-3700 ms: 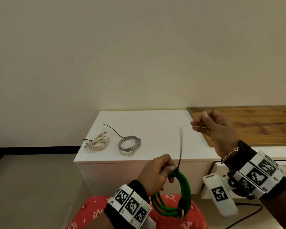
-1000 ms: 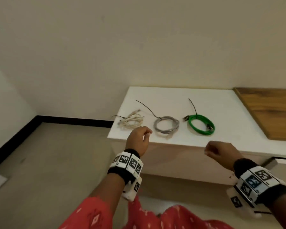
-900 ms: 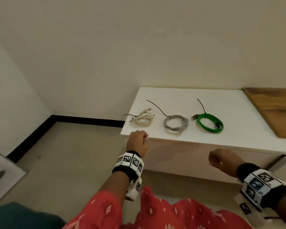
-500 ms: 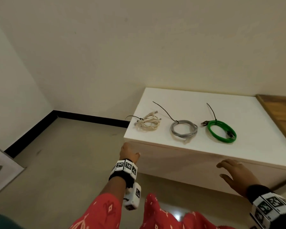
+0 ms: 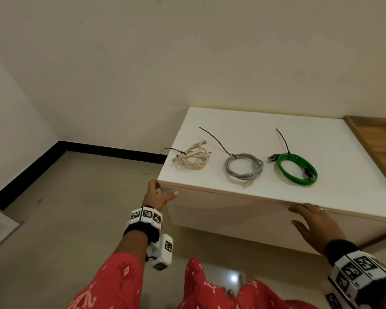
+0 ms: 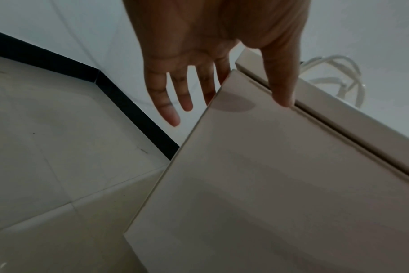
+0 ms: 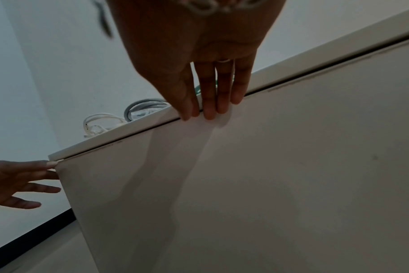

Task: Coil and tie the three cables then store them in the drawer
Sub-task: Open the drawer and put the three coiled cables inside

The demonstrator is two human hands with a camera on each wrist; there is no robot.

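Three coiled, tied cables lie flat in a left-to-right row on the white desk [image 5: 334, 152]: cream cable [image 5: 193, 158], grey cable [image 5: 244, 167], green cable [image 5: 296, 169]. Each tie tail points toward the wall. The drawer [image 5: 243, 210] sits below the desk top, its long axis running left-right. The left hand [image 5: 157, 195] has its fingers extended at the drawer's left corner. The right hand [image 5: 314, 223] presses straight fingers against the drawer's top edge. 3.7 s ago the left hand held the green cable; now it lies on the desk.
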